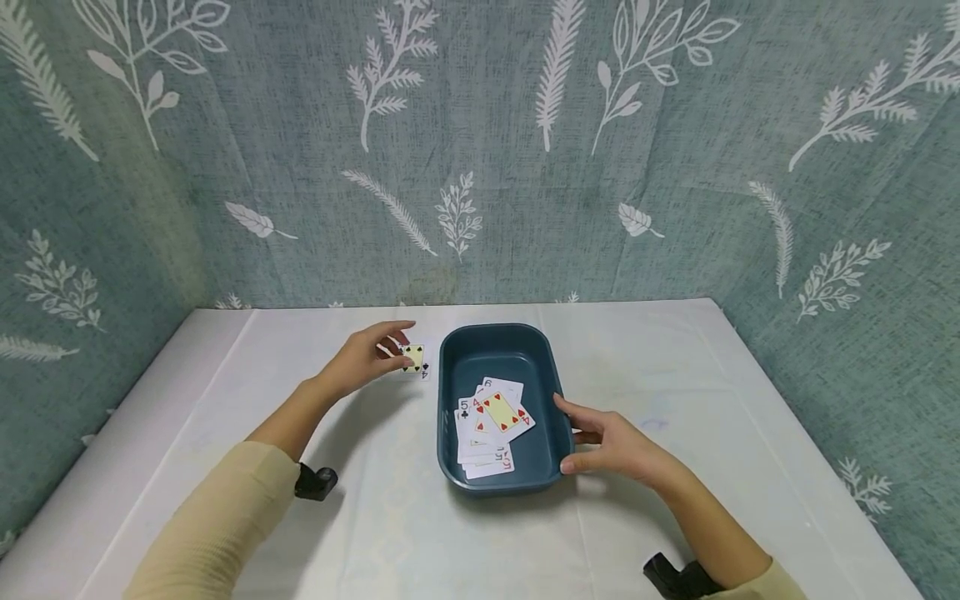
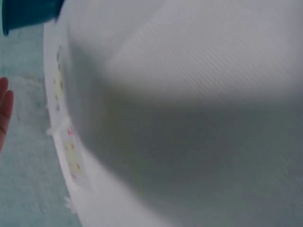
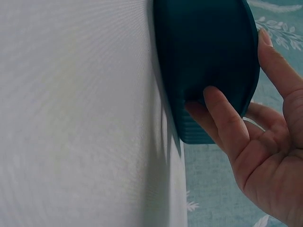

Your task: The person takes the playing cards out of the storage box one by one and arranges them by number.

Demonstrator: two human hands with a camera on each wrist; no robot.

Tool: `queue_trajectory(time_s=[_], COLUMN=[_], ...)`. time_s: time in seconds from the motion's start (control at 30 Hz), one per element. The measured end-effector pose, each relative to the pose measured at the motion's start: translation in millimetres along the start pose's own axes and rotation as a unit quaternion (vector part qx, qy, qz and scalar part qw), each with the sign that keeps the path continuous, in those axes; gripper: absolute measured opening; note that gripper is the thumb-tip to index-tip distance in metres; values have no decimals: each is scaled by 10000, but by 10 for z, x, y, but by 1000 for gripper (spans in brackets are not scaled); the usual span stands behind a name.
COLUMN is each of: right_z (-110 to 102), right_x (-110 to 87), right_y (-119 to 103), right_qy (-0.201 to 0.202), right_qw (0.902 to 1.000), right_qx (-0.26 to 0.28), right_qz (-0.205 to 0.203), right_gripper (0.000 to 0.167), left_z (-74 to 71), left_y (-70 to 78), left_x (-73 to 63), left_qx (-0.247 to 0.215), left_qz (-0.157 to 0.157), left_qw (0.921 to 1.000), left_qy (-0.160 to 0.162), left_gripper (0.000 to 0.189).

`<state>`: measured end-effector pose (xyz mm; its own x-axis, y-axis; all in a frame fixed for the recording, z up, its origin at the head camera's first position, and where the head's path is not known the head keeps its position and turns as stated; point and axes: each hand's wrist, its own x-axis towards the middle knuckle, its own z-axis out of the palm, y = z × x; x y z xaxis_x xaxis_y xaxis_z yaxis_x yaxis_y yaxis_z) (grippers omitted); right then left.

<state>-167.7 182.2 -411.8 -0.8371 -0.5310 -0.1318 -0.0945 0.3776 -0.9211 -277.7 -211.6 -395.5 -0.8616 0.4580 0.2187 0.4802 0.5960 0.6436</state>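
Note:
A dark blue rectangular tray (image 1: 557, 433) stands on the white table, with several playing cards (image 1: 498, 412) heaped loosely in it, a four of hearts on top. My right hand (image 1: 622, 446) rests its spread fingertips and thumb against the tray's outer right side; the right wrist view shows the fingers (image 3: 227, 118) on the outer wall. Left of the tray, my left hand (image 1: 363, 362) reaches over a four of spades card (image 1: 415, 360), thumb and fingers apart around it. In the left wrist view, its fingertips (image 2: 4, 111) hover off the table beyond two blurred cards (image 2: 72, 156).
The white-covered table (image 1: 660, 358) ends at a green-grey cloth backdrop (image 1: 495, 183) with white leaf prints, which also rises on both sides. Dark wrist straps (image 1: 315, 482) sit by both sleeves.

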Motion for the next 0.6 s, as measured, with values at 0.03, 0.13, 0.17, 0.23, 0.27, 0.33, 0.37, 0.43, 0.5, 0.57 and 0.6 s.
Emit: queue_trajectory(time_s=[0.03, 0.13, 0.17, 0.23, 0.27, 0.33, 0.37, 0.43, 0.5, 0.57, 0.6], right_z=[2, 7, 6, 6, 6, 2, 1, -2, -1, -6, -8], right_x=[-2, -6, -8, -11, -11, -12, -11, -8, -5, 3, 5], right_y=[2, 7, 11, 19, 22, 25, 26, 26, 29, 24, 24], right_qy=[-2, 2, 0, -9, -7, 10, 24, 50, 50, 36, 28], right_qw=[10000, 10000, 10000, 10000, 10000, 10000, 10000, 9999, 9998, 9998, 9998], right_qx=[5, 35, 36, 43, 16, -52, -78, -149, -186, -181, -174], right_qz=[-1, -12, -19, -24, -19, -23, -25, -33, -32, -38, -37], right_gripper=[90, 89, 89, 90, 90, 90, 89, 89, 88, 88, 88], left_z=[11, 41, 52, 75, 86, 107, 117, 136, 153, 160, 166], left_y=[28, 107, 129, 165, 182, 210, 226, 261, 303, 352, 379], left_x=[8, 40, 52, 76, 89, 111, 122, 142, 156, 185, 202], left_qx=[-14, -83, -98, -61, -51, -13, 4, 15, -9, -31, -55], left_qz=[84, 322, 378, 464, 494, 562, 588, 642, 717, 801, 859], left_qw=[10000, 9994, 9992, 9989, 9988, 9984, 9982, 9978, 9972, 9964, 9958], left_qy=[-17, -21, -24, -35, -51, -84, -99, -138, -203, -273, -315], left_gripper=[59, 59, 58, 58, 58, 59, 59, 59, 59, 58, 58])
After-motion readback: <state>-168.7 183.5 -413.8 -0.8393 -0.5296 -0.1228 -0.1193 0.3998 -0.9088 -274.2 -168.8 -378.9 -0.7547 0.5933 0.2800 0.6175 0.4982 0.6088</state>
